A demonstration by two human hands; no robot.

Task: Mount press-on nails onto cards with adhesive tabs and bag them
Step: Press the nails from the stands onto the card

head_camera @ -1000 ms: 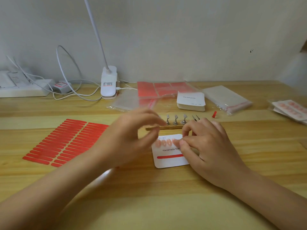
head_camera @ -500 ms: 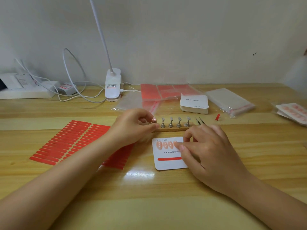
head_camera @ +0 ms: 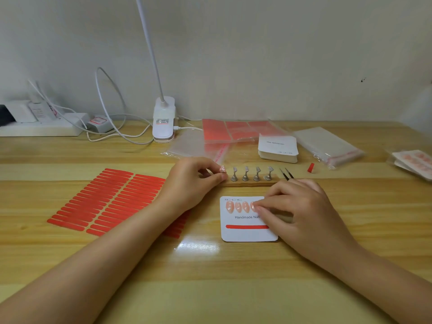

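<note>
1. The left hand point(head_camera: 191, 181) pinches a pink nail point(head_camera: 222, 169) at the left end of the wooden stand point(head_camera: 251, 183).
2. The right hand point(head_camera: 301, 211) presses its curled fingertips onto the fourth nail on the white card point(head_camera: 243, 233), which lies flat on the desk point(head_camera: 210, 288) just in front of the stand.
3. Red adhesive strips point(head_camera: 105, 199) lie to the left.

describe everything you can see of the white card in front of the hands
The white card lies flat on the wooden table. It is glossy, with rounded corners. Size boxes XS, S, M are printed along its top, "Handmade Nail" in the middle, and a red strip sits below. Four pink nails sit in a row on it. The right hand covers its right side, fingertips on the fourth nail.
</note>
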